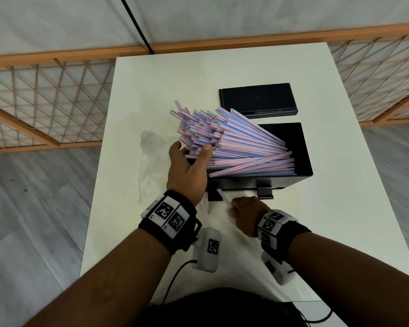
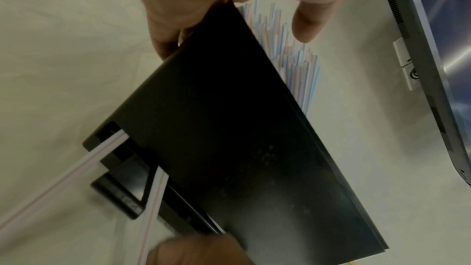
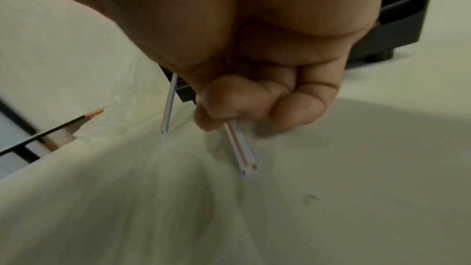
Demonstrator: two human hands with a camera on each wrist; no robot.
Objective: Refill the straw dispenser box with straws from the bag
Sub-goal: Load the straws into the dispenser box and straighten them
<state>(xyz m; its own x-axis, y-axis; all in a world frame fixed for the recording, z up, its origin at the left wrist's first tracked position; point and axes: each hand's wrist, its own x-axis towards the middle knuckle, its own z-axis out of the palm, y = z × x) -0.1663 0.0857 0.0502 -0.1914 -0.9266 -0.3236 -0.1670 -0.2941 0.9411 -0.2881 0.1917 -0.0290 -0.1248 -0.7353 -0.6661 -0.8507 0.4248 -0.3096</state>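
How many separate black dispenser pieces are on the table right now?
2. The open dispenser box stands mid-table with straws fanned out of it; its flat lid lies just behind it, apart. No other piece shows.

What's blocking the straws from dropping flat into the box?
The left hand props the straws up over the box left wall. The lid lies behind on the table, so the opening is clear.

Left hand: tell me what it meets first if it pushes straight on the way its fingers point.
The left hand already touches the bundle of striped straws sticking out of the black dispenser box, so it would press into those first. The box's left rim beneath them probably comes next; depth is unclear.
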